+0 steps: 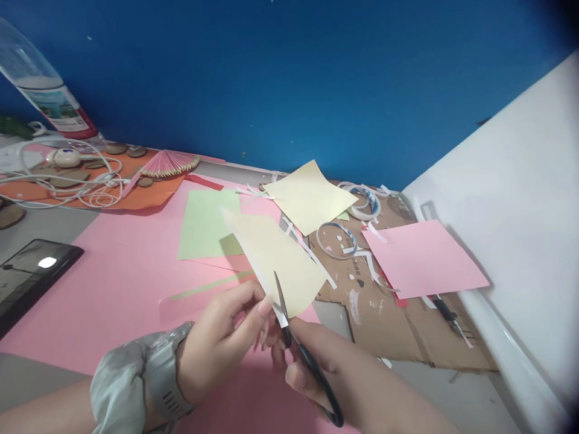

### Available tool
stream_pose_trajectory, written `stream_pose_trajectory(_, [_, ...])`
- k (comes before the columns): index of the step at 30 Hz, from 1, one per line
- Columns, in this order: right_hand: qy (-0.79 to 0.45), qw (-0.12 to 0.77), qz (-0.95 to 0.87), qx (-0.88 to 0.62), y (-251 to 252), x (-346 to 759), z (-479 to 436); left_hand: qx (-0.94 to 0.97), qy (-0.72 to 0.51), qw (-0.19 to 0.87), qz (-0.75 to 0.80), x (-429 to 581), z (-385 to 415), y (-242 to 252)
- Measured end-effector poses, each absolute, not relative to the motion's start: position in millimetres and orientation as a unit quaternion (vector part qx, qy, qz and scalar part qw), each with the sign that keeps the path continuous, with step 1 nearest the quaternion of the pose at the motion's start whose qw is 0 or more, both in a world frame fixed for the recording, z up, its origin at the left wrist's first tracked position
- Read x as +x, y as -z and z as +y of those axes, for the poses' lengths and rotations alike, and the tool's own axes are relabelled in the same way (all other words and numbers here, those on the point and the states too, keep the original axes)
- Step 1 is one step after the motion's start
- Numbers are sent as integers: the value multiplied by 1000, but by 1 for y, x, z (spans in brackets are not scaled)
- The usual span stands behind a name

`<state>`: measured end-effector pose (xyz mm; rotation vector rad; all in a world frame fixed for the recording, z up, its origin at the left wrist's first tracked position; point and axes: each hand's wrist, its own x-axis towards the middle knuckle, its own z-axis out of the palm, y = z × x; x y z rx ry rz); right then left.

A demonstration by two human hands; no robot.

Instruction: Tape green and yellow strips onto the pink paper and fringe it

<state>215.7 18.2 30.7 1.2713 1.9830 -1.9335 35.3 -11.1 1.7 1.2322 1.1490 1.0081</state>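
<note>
My left hand (221, 343) pinches the near corner of a pale yellow paper sheet (275, 259) and holds it up above the pink sheet. My right hand (344, 377) grips black-handled scissors (298, 343), fingers through the loops. The blades point up and away and meet the yellow paper's near edge, right beside my left fingertips. A grey watch and a grey scrunchie sit on my left wrist.
A large pink sheet (117, 283) covers the table, with a green sheet (205, 223), another yellow sheet (307, 196), a pink square (423, 259), tape rolls (337, 241), paper strips and brown cardboard (407, 331). A dark tablet (27, 277), white cables and a bottle lie left. A white wall rises right.
</note>
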Motion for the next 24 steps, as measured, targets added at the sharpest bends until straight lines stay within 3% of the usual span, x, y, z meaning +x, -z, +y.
stream_pose_trajectory(4, [614, 39, 671, 414, -32, 218, 18, 533, -417, 570, 466, 37, -17, -2])
stream_pose_trajectory(13, [748, 19, 554, 365, -35, 221, 21, 538, -439, 592, 410, 33, -16, -4])
stream_pose_trajectory(24, [774, -38, 524, 353, -27, 218, 18, 503, -438, 613, 423, 32, -14, -2])
